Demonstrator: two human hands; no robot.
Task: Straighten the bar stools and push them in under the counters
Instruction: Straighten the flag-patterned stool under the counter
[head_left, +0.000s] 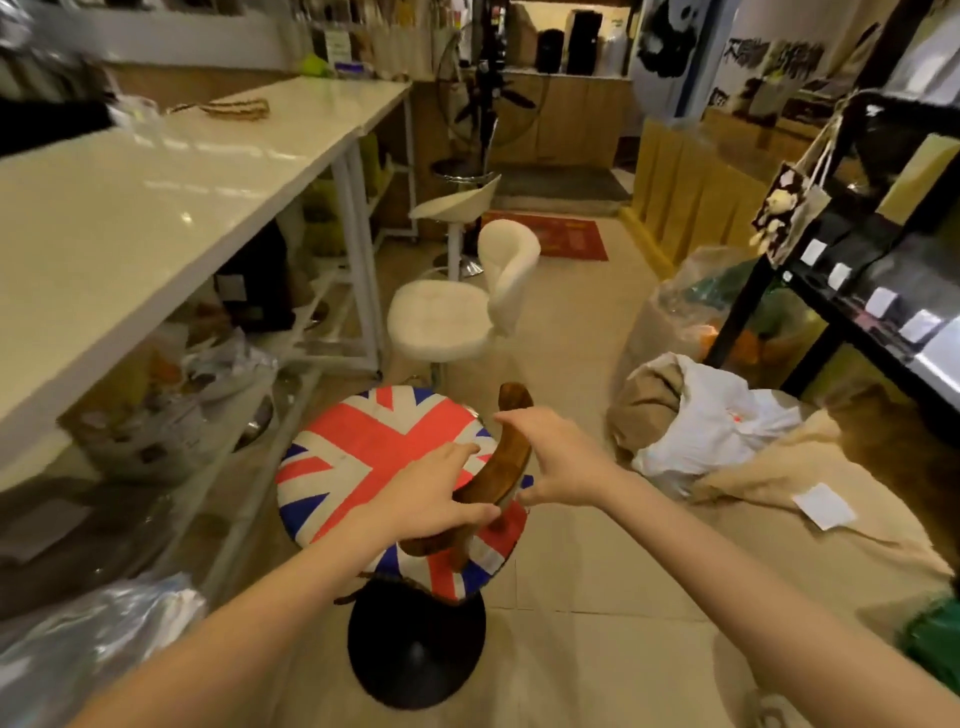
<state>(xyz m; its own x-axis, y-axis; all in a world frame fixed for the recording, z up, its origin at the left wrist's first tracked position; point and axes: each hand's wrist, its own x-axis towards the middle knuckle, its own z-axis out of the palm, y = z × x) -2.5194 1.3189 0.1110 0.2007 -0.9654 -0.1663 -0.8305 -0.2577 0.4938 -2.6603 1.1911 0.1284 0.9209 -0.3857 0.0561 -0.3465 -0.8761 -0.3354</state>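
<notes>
A bar stool with a Union Jack seat (363, 457), a curved brown wooden backrest (511, 452) and a round black base (415, 649) stands just out from the white counter (156, 208). My left hand (436, 499) grips the lower end of the backrest, thumb under it. My right hand (556, 462) wraps round the backrest's middle from the right. Beyond it a white padded stool (441, 322) stands out in the aisle, its back turned away from the counter. A second white stool (457, 202) stands farther along by the counter's end.
Shelves under the counter (218, 374) hold bags and bottles. On the right, sacks and a white plastic bag (711, 421) lie on the floor beside a black shelving unit (831, 322). A red mat (566, 234) and a standing fan (488, 104) are farther down the aisle.
</notes>
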